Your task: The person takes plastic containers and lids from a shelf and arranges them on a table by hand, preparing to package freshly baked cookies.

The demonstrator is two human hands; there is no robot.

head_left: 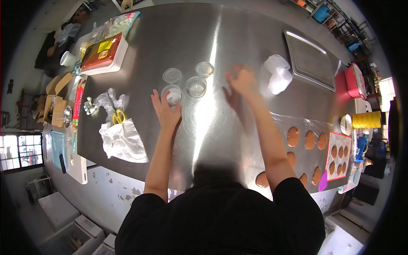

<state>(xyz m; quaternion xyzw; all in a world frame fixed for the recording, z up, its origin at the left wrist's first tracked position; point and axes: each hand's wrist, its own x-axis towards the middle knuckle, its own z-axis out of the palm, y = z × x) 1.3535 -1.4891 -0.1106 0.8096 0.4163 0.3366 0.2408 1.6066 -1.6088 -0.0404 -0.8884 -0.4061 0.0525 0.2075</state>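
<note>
- Seeing left hand (165, 111) at 7 o'clock of clear cup (173, 94), grip apart.
- Right hand (245, 81) blurred at cup's 3 o'clock; I can't tell its grip.

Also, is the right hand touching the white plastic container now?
Apart: the head view shows a strip of bare metal table between the right hand and the white plastic container.

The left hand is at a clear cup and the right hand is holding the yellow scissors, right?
Not quite: the head view shows the yellow scissors lying off to the left, not in the right hand. The left hand is at a clear cup, as you said.
</note>
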